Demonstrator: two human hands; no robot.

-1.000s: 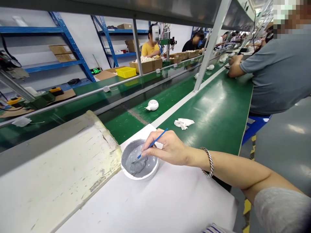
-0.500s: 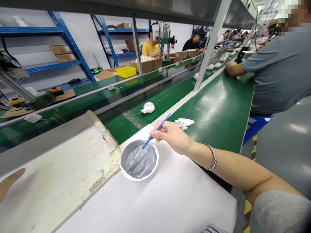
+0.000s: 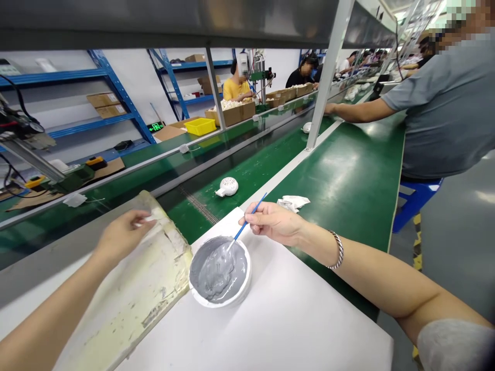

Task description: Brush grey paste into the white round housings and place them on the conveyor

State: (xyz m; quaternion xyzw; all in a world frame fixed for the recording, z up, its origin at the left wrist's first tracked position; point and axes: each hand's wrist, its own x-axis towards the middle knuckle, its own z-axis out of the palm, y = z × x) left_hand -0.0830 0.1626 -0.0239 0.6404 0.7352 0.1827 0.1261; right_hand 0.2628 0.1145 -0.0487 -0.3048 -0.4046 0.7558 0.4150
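Observation:
My right hand [image 3: 273, 220] pinches a thin blue paintbrush [image 3: 251, 215] by its handle. The brush slants down into a white bowl [image 3: 220, 304] of thick grey paint [image 3: 216, 270], its bristle end dipped in the paint. Above the pale, stained board [image 3: 127, 299] hovers my left hand [image 3: 126, 234], with nothing in it; its fingers are loosely bent, thumb apart. Beyond both hands a white plastic part [image 3: 227, 186] with a round grille and short spout lies on the green conveyor belt [image 3: 201, 188].
A crumpled tissue [image 3: 293, 202] rests on the green tabletop [image 3: 348, 206] past my right hand. White sheeting [image 3: 286, 314] covers the near surface. A metal post [image 3: 327, 82] rises beside the belt. At right a co-worker in a grey shirt [image 3: 444, 108] reaches over the belt.
My left hand has come in from the left edge, over the board. The brush has lifted slightly and stands steeper. The white part shifted left and nearer. The co-worker's arm has stretched toward the belt.

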